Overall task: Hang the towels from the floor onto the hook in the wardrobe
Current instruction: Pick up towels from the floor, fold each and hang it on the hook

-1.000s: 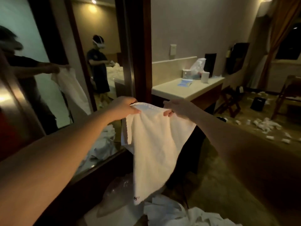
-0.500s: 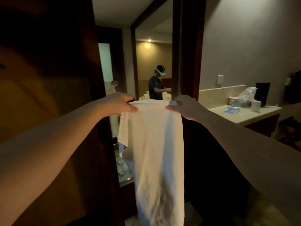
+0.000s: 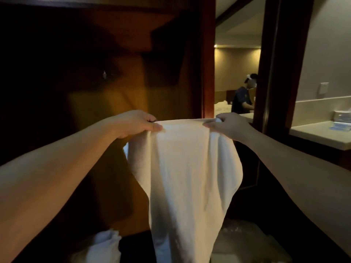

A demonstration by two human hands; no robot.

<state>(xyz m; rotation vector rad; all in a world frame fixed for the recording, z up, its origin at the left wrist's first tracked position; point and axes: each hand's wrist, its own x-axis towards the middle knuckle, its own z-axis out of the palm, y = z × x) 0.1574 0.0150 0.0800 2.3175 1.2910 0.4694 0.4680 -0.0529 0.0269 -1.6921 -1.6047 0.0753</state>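
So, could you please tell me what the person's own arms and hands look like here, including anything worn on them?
Both forearms are bare as far as the picture shows: no sleeve reaches into view. The left hand and right hand wear no gloves, and no watch, bracelet or ring can be seen, though the dim light hides fine detail. No markings show.

- The towel I'm holding is plain white, no pattern.
- The wardrobe in front of me is dark reddish-brown wood, lit amber in patches.
- The hook looks silvery.
- The desk is cream.
- A crumpled white towel on the floor.
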